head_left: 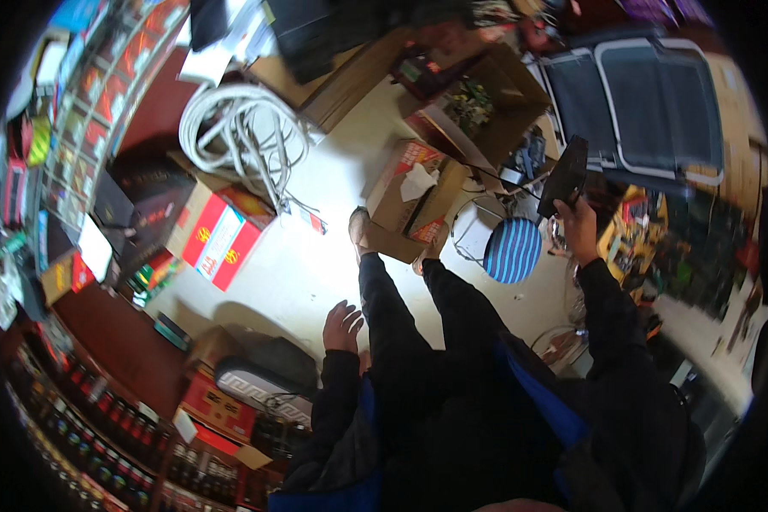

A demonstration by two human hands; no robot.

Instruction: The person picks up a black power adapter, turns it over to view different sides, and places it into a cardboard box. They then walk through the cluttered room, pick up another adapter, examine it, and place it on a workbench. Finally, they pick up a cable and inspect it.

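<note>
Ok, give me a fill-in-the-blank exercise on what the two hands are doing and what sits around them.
1. The right hand holds up a flat ____ device with a cable.
2. The left hand holds nothing, its fingers ____.
3. Below the raised device stands a round stool with a blue ____ seat.
4. The coil of white ____ lies on the floor.

Missing words: black; spread; striped; cable

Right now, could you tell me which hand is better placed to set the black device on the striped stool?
Probably the right hand: it already holds the black device, just above the blue striped stool. The left hand hangs empty, farther away.
</note>
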